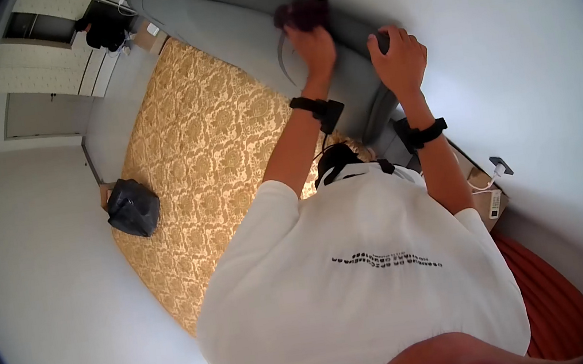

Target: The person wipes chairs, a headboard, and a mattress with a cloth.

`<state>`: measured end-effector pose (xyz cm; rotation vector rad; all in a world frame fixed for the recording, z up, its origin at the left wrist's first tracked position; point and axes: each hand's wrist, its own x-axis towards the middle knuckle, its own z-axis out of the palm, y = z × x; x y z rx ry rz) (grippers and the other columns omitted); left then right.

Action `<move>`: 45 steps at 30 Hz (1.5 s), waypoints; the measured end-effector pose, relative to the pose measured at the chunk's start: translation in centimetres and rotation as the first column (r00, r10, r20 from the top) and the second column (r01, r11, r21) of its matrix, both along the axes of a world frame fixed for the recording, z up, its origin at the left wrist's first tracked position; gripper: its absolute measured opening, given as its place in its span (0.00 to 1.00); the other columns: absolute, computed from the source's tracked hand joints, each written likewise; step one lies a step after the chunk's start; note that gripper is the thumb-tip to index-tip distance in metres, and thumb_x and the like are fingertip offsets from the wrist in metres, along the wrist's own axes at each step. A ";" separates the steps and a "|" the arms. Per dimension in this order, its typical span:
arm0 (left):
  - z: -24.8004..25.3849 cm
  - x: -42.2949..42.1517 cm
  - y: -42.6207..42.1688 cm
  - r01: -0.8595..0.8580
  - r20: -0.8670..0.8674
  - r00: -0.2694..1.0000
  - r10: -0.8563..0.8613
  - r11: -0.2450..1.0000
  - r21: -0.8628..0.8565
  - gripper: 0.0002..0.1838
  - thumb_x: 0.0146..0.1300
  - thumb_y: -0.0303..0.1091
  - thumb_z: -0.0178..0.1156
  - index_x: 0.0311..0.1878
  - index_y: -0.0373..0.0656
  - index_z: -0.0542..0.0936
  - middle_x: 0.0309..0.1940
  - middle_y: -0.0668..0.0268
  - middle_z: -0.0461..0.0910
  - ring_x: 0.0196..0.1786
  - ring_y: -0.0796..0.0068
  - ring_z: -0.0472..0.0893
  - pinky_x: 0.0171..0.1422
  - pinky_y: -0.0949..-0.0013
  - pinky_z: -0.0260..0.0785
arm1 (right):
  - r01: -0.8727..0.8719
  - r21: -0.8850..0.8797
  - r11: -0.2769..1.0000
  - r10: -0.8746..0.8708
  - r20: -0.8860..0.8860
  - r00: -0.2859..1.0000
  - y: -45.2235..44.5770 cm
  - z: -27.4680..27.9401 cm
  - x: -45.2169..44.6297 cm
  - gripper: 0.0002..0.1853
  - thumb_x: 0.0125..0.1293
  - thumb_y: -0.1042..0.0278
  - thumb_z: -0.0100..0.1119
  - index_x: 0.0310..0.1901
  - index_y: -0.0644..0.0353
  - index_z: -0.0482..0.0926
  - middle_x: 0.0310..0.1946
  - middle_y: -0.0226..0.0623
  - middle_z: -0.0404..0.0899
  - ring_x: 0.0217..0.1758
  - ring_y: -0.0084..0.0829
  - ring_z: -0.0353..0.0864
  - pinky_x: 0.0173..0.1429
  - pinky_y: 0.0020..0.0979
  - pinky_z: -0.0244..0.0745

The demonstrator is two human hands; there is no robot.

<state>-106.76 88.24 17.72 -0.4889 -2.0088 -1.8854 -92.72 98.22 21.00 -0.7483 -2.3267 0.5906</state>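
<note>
One maroon cloth (302, 13), gripped in left hand (314, 48), probably wipes the headboard (212, 27) beneath; right hand (401, 61) curls around its edge; next stroke likely needs even contact.

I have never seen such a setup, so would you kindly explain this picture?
There is no machine here: these are a person's bare hands, seen by a head-worn camera looking forward and down over a white printed T-shirt. A black strap circles each wrist. The left hand holds a dark maroon soft-looking cloth at a long grey padded panel. The right hand curls at the panel's edge; what it grips, if anything, is unclear. Beside the panel spreads a gold flower-patterned surface, with a crumpled black plastic-looking bag at its left edge.
</note>
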 end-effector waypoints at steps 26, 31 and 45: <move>-6.8 0.8 -9.1 0.065 0.054 0.998 -0.042 0.817 -0.573 0.43 0.62 0.31 0.51 0.79 0.41 0.45 0.79 0.45 0.41 0.80 0.39 0.39 0.81 0.46 0.38 | -0.115 -0.202 0.973 0.081 -0.167 0.983 0.9 0.1 0.4 0.20 0.75 0.48 0.48 0.43 0.56 0.82 0.39 0.36 0.84 0.43 0.42 0.82 0.48 0.38 0.75; -2.5 4.1 -6.7 0.393 0.354 0.910 -0.218 0.726 -0.564 0.47 0.62 0.28 0.50 0.79 0.38 0.35 0.79 0.41 0.28 0.80 0.35 0.31 0.79 0.38 0.35 | -0.136 -0.172 0.976 0.102 -0.191 0.976 1.1 0.1 0.2 0.21 0.76 0.49 0.46 0.43 0.56 0.83 0.38 0.37 0.84 0.42 0.42 0.82 0.47 0.38 0.75; -8.9 -1.2 -6.9 0.088 0.047 0.996 -0.075 0.801 -0.592 0.47 0.62 0.23 0.49 0.77 0.32 0.32 0.76 0.32 0.25 0.78 0.27 0.29 0.81 0.42 0.31 | -0.101 -0.305 0.947 0.078 -0.087 0.993 1.9 0.2 0.1 0.20 0.77 0.51 0.47 0.45 0.58 0.84 0.42 0.37 0.85 0.45 0.40 0.83 0.51 0.35 0.76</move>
